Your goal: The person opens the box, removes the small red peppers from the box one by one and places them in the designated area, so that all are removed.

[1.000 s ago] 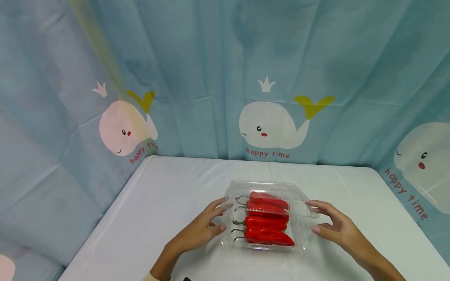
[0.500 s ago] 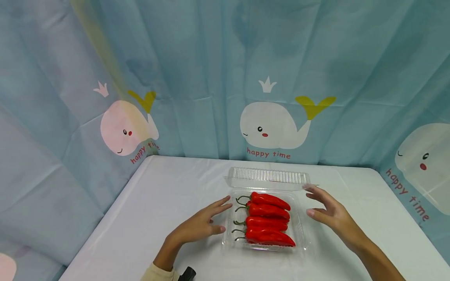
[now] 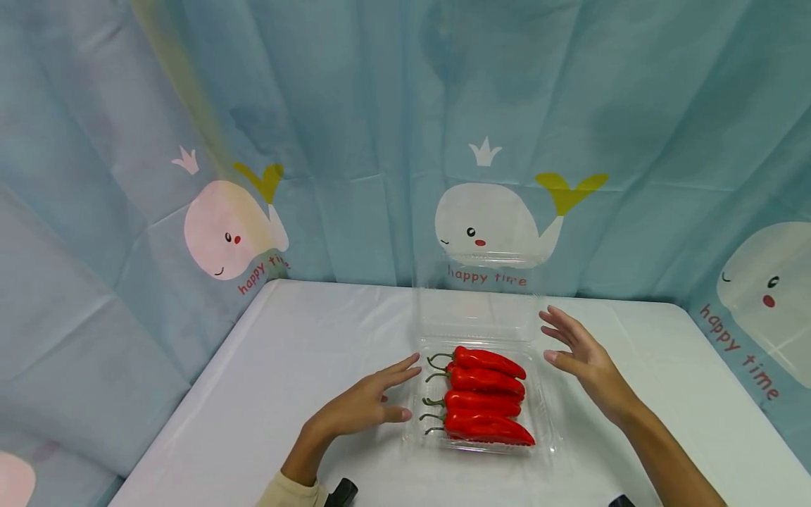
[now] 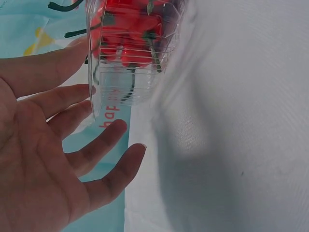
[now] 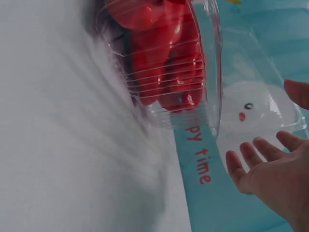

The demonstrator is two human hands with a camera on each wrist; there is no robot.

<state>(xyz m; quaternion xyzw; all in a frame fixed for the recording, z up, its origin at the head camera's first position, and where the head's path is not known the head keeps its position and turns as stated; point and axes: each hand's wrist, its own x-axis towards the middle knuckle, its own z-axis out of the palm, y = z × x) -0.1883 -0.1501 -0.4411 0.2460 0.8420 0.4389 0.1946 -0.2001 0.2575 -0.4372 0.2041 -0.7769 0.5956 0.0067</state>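
Observation:
A clear plastic clamshell box (image 3: 541,422) stands on the table with its lid (image 3: 478,313) raised upright at the back edge. Inside lie several red peppers (image 3: 484,403) in a row, their green stems pointing left. My left hand (image 3: 362,407) is at the box's left side, fingers spread and fingertips right at the rim. The left wrist view shows its thumb and some fingers overlapping the rim's edge (image 4: 92,96). My right hand (image 3: 586,362) hovers right of the lid, fingers loosely extended and holding nothing. In the right wrist view, the peppers' rounded tips (image 5: 181,96) show through the ribbed wall.
A white cloth (image 3: 304,338) covers the table. Behind it hangs a blue curtain (image 3: 355,141) printed with whales, close to the table's back edge. A dark strap piece (image 3: 342,491) shows by the left sleeve.
The lid has swung up and back from over the peppers to upright. My right hand has left its corner and moved slightly back and left. The left hand has stayed near the rim.

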